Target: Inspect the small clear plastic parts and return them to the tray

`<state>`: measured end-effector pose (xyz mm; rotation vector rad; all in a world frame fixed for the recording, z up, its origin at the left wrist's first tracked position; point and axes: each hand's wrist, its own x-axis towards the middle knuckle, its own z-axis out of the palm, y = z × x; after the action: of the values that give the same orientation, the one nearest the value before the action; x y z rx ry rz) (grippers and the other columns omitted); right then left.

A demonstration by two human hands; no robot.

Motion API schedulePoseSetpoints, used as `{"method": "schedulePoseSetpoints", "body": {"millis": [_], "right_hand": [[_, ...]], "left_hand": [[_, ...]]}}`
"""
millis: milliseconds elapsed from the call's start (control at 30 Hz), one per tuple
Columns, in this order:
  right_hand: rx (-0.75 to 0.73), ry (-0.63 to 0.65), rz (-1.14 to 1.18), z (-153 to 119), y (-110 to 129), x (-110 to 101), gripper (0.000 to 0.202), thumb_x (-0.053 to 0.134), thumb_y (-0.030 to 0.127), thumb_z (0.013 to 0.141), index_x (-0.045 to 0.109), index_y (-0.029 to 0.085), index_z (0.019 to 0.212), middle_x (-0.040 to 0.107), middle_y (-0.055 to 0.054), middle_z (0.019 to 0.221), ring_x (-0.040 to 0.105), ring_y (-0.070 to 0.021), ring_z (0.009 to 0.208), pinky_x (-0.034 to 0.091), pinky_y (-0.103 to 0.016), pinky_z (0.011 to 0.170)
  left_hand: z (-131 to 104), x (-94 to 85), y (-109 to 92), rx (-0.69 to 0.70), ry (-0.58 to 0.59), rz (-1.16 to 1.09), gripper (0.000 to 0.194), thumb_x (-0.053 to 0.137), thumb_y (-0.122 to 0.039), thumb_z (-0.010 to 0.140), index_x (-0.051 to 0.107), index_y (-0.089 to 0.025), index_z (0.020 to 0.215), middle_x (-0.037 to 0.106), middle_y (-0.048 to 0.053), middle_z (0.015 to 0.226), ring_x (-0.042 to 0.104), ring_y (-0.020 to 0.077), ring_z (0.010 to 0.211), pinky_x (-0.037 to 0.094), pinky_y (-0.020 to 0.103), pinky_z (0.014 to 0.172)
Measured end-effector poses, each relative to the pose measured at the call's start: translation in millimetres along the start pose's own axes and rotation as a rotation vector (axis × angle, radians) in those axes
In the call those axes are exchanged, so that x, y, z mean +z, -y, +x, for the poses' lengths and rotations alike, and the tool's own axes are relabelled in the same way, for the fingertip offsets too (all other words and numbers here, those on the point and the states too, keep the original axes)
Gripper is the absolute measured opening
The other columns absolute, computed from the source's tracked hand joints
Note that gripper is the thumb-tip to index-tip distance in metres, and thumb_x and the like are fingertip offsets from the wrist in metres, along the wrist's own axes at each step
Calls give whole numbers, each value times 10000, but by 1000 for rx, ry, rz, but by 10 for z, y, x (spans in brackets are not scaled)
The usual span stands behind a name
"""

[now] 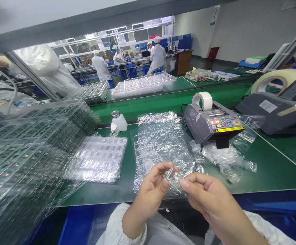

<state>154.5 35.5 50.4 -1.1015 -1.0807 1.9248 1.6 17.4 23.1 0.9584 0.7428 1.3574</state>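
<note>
My left hand and my right hand are raised over the front edge of the green table. Between them is a small crinkled piece of clear plastic. Thumb and fingers of my left hand are closed on its left side, and my right hand pinches its right side. Just beyond the hands, a stack of clear plastic bags lies flat. Glare blurs the outline of the held piece, and whatever may be inside it cannot be made out.
Tall stacks of clear trays fill the left side. A flat pile lies beside them, with a white bottle behind. Tape dispensers and loose clear bags are on the right. People in white work in the background.
</note>
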Motion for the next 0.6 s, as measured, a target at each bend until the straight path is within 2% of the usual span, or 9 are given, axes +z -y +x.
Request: {"method": "schedulePoseSetpoints", "body": {"millis": [133, 200, 267, 333, 400, 500, 600], "right_hand": [[-15, -2, -66, 13, -21, -52, 423, 682, 565, 669, 518, 175, 643, 216, 110, 438, 156, -46, 416, 118, -205, 394], [-99, -55, -183, -19, -6, -98, 383, 663, 537, 703, 540, 179, 649, 245, 97, 450, 203, -56, 420, 169, -201, 392], [-297, -202, -359, -60, 31, -139, 299, 646, 473, 748, 586, 189, 673, 310, 76, 462, 289, -73, 427, 256, -205, 401], [-582, -297, -572, -70, 87, -160, 176, 637, 384, 784, 658, 209, 779, 394, 63, 469, 369, -85, 428, 331, -208, 418], [-834, -231, -793, -18, 144, -160, 167, 620, 314, 817, 689, 223, 938, 488, 59, 483, 420, -84, 415, 372, -199, 424], [-1054, -86, -1044, 155, 192, -147, 249, 540, 300, 887, 660, 197, 1080, 634, 31, 584, 516, -84, 449, 420, -194, 462], [-1175, -149, -1135, 354, 190, -144, 294, 480, 333, 919, 651, 163, 1087, 692, 1, 670, 583, -98, 521, 452, -212, 532]], "left_hand": [[24, 2, -32, -36, 42, -95, 281, 636, -356, 788, 635, -268, 1054, 592, 27, 1021, 531, 142, 980, 388, 270, 916], [39, 18, -54, -92, 32, -172, 270, 635, -342, 792, 646, -253, 1047, 602, 27, 979, 538, 136, 966, 403, 269, 903], [51, 36, -77, -167, 17, -224, 266, 626, -325, 803, 651, -237, 1053, 616, 36, 972, 544, 143, 973, 413, 280, 897], [60, 51, -105, -231, 15, -234, 264, 605, -310, 822, 650, -226, 1068, 632, 47, 987, 557, 149, 968, 422, 282, 880], [69, 65, -144, -264, 25, -210, 261, 567, -296, 849, 650, -218, 1084, 645, 57, 1016, 563, 153, 973, 417, 276, 876], [109, 85, -231, -262, 4, -154, 284, 482, -323, 892, 667, -197, 1067, 647, 74, 1063, 538, 179, 1037, 400, 292, 897], [235, 100, -328, -228, -54, -55, 399, 427, -445, 891, 710, -164, 920, 661, 88, 959, 538, 212, 998, 397, 335, 883]]}}
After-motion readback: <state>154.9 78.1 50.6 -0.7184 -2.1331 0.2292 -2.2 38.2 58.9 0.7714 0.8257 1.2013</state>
